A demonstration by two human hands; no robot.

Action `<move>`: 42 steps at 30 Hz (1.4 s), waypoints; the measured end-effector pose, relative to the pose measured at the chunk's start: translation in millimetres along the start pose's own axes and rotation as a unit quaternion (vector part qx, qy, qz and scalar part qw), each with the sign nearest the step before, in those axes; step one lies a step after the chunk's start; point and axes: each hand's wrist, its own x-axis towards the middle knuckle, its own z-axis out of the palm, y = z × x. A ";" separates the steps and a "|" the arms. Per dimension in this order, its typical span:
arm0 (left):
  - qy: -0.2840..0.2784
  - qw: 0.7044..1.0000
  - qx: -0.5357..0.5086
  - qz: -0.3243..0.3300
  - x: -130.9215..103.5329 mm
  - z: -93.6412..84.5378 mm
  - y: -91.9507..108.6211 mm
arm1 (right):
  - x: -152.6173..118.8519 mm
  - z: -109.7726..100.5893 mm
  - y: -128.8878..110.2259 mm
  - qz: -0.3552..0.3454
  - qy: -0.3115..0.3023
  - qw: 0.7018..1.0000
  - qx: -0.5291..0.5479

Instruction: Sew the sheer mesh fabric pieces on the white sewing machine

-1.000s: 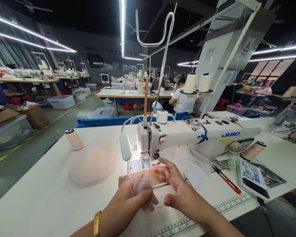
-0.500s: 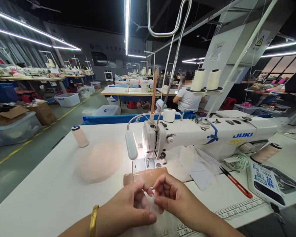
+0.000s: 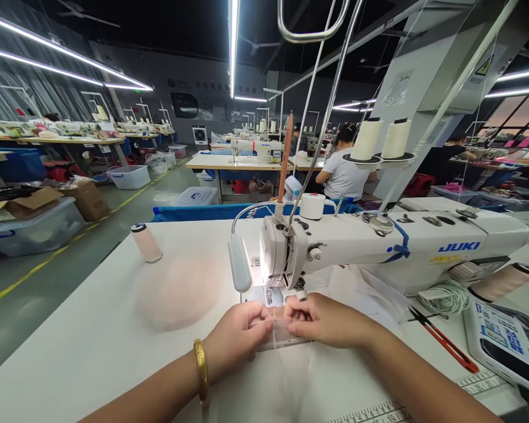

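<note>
left hand [image 3: 234,333] + right hand [image 3: 328,320] | pinching sheer fabric [image 3: 283,336] | near sewing machine [image 3: 344,241]

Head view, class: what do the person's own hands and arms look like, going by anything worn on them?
The left hand and right hand are ungloved. A shiny gold-coloured bangle rings the left wrist; the right wrist shows no band. No sleeve shows on either forearm.

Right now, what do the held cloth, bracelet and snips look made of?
Cloth: matte, perhaps synthetic mesh; sheer, hazy look.
Bracelet: polished metal, by its yellow glints; gold or plated unclear.
Snips: dark blades, probably steel; orange handle, plastic or painted.
</note>
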 end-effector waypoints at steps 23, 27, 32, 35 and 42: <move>0.109 0.988 0.052 0.092 1.4 9.4 -8.7 | 7.8 46.8 9.8 -0.088 0.153 0.983 0.039; 0.100 0.992 0.001 0.074 2.0 10.6 -7.2 | 8.8 48.6 10.2 -0.093 0.166 0.981 0.027; 0.087 0.994 -0.048 0.053 2.8 12.9 -6.2 | 7.6 51.3 12.2 -0.101 0.180 0.979 0.001; 0.073 0.996 -0.041 0.039 2.7 13.0 -7.3 | 5.5 52.1 12.5 -0.111 0.183 0.977 -0.019; 0.094 0.993 -0.022 0.074 3.7 11.6 -8.2 | 4.5 51.3 11.7 -0.119 0.186 0.975 -0.035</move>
